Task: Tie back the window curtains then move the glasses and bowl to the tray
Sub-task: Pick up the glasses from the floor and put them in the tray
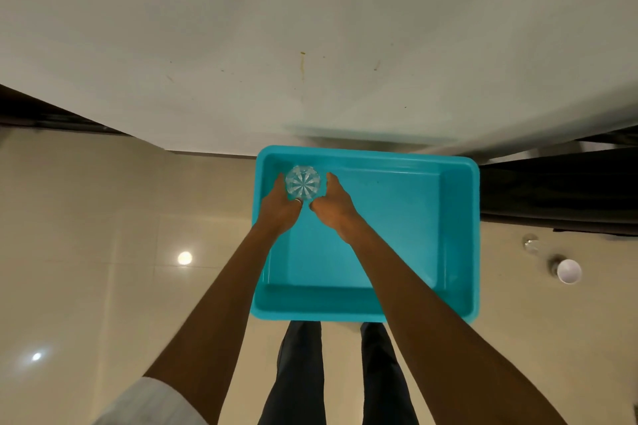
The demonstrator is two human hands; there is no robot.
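While seating glass (303, 182) in tray (473, 235) far-left corner | left hand (278, 208), right hand (335, 208) curled round it | next: fetch second glass (530, 242), bowl (569, 271) right of tray

Tray (459, 235) turquoise — glass (303, 182) clear, seemingly star-cut.

Tiled floor (103, 217) — tray (475, 235), glass (530, 242), bowl (569, 271).
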